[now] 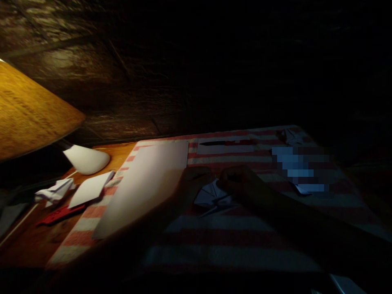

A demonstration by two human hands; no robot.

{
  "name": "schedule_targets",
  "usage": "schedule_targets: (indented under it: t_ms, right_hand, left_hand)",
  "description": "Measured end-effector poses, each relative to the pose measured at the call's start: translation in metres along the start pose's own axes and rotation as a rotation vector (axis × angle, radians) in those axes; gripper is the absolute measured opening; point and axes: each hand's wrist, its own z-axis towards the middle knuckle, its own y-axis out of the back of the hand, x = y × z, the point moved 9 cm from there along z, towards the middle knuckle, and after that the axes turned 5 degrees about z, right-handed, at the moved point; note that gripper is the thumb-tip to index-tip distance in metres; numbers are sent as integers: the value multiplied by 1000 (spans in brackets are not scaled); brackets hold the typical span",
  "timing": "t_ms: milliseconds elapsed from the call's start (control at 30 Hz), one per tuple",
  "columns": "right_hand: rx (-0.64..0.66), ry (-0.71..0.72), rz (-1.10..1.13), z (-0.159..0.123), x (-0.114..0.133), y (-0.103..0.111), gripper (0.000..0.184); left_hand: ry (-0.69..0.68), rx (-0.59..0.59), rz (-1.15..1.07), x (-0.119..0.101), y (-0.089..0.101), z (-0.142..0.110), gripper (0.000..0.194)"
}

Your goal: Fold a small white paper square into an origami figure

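The scene is very dark. Both hands rest on a red-and-white striped cloth (232, 241). My left hand (192, 179) and my right hand (239, 181) meet over a small folded white paper piece (211, 198), fingers curled and pressing on its upper edges. A large blank white sheet (143, 183) lies just left of my left hand.
A lampshade (27, 114) glows at far left. Below it sit a white cone-shaped paper (87, 159), a folded white sheet (92, 188), a crumpled paper model (55, 191) and a red strip (59, 214) on the wooden table (27, 245). A dark knife-like object (226, 143) lies behind.
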Motion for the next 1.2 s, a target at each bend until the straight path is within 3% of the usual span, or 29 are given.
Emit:
schedule_targets:
  t_ms: [133, 400, 567, 900, 1067, 1200]
  right_hand:
    - [32, 12, 5, -2, 2, -4, 29]
    - [-98, 68, 100, -3, 14, 7, 37]
    - [-206, 23, 125, -4, 11, 18, 39]
    - [-137, -17, 88, -1, 2, 16, 41]
    - [-117, -2, 97, -2, 3, 10, 33]
    - [-175, 17, -7, -3, 6, 13, 37]
  left_hand:
    - [-12, 53, 42, -4, -6, -2, 36]
    - [-34, -63, 130, 1, 1, -2, 34]
    - [104, 50, -7, 11, -5, -3, 41]
    - [155, 92, 108, 20, -1, -2, 35]
    - [81, 176, 216, 14, -8, -1, 28]
    - [-5, 223, 212, 5, -17, -3, 21]
